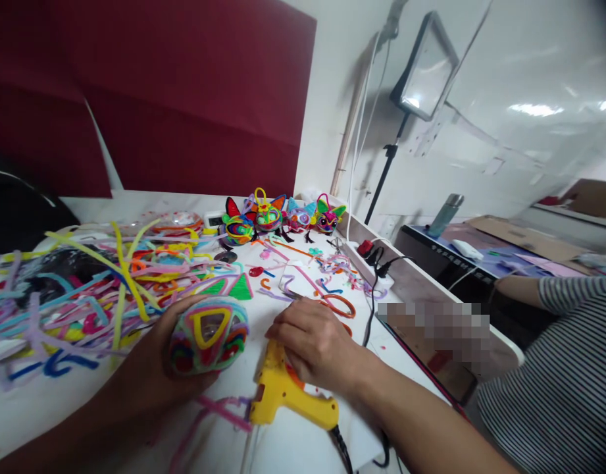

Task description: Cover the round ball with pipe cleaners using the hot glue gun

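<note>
My left hand [157,339] is wrapped round a ball covered in coiled, colourful pipe cleaners [208,337], with a yellow triangle on its near face. To its right, my right hand [315,339] has its fingers curled together over the front end of a yellow hot glue gun [277,388]. The gun lies on its side on the white table [149,441], its handle pointing right. My hand hides the gun's nozzle and whatever is between the fingertips. Pink and purple pipe cleaners [224,413] lie below the ball. Two green triangles edged in pink [241,288] lie beyond it.
Loose pipe cleaners [90,296] are heaped at the left. Several decorated animal-head balls [268,216] stand along the back. A power strip [369,263] with cables runs along the right edge, near a mirror-like panel [426,355]. A person in a striped shirt [554,388] is at the right.
</note>
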A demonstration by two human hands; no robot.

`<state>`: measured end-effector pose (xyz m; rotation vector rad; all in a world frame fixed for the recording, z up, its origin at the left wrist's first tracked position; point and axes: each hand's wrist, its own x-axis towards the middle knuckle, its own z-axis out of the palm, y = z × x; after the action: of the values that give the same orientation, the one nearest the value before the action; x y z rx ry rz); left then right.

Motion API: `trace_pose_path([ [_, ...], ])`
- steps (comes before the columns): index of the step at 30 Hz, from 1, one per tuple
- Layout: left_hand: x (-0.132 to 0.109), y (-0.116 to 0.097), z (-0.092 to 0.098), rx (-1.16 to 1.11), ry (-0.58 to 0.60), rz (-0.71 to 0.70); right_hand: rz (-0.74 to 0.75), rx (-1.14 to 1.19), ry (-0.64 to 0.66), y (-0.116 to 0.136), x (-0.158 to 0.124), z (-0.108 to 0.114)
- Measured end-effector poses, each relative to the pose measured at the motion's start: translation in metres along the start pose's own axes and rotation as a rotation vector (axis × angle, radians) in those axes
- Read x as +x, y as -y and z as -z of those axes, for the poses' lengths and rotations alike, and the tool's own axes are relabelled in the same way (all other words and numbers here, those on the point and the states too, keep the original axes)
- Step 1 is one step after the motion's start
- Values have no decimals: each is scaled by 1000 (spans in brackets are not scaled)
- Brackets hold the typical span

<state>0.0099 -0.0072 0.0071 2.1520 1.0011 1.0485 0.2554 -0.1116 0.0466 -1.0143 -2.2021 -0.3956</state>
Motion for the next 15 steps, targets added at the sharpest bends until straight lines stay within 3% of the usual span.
trace_pose_path([
  [5,0,-4,1,1,33,-2,10,13,3,-2,-2,-1],
  [10,5,-1,3,24,145,-77,-33,25,6,-2,-4,0],
  [15,4,3,-4,31,144,-87,-34,39,-44,-1,-4,0],
])
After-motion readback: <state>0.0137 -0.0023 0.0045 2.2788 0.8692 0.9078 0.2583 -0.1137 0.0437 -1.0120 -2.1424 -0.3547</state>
